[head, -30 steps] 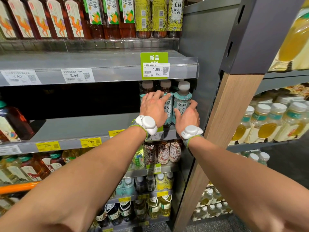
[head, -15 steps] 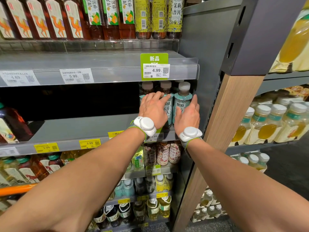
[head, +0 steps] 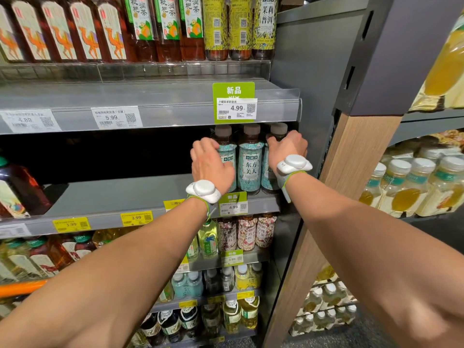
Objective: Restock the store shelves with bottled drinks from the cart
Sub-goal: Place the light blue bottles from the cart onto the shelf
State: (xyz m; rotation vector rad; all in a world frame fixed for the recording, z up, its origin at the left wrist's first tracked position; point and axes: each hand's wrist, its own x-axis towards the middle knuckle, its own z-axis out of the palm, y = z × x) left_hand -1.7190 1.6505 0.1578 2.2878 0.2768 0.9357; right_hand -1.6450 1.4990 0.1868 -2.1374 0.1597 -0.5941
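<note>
Green and white, the paper "new" price tag (head: 233, 102) marked 4.99 hangs on the front edge of an upper grey metal shelf, and everything here sits in relation to it. Directly below the tag, on the next grey metal shelf (head: 113, 194), three teal-labelled plastic tea bottles with brown caps stand upright in a row, touching side by side at the front edge.

The left bottle (head: 229, 153) stands below the tag's left edge. The left hand (head: 211, 167) covers its left side, with the fingers (head: 203, 143) curled round the bottle just under the shoulder. The middle bottle (head: 250, 167), below the tag's right half, stands free between the two hands.

The right bottle (head: 267, 175), below and to the right of the tag, is gripped high up by the right hand (head: 287, 146), the fingers clamped round it beneath the cap.

Each wrist carries a white rounded plastic device (head: 202, 190) on a green-edged strap.

Left of the tag, the same lower shelf lies mostly bare as far as a dark brown bottle (head: 17, 189) at the far end. Right of the tag rises a light wooden upright (head: 351, 167). Far below and left of the tag shows an orange bar (head: 22, 287).
</note>
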